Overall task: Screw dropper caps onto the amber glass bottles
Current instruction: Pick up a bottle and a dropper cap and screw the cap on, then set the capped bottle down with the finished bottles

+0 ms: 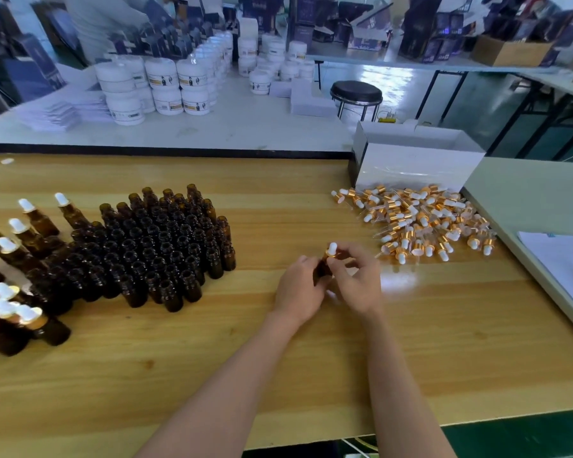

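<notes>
- Bottle point(322, 270) of amber glass is around the middle of the bench point(212, 368), gripped by my left hand point(299, 287) with fingers curled round its body.
- My right hand point(358, 281) pinches the dropper cap point(331, 249) sitting on its neck.
- Uncapped bottles point(166, 242) stand packed together left of centre; capped bottles point(17, 302) crowd the left edge.
- Loose caps point(420, 219) lie heaped toward the far right corner, just in front of a white box point(417, 166).

On the wooden table point(278, 375), the left hand point(300, 289) holds one amber bottle point(321, 269) and the right hand point(358, 279) pinches its dropper cap point(331, 250). Open bottles point(166, 246) stand at the left, capped bottles point(17, 259) beyond them, and loose dropper caps point(420, 219) lie at the right before a white box point(414, 163).
</notes>
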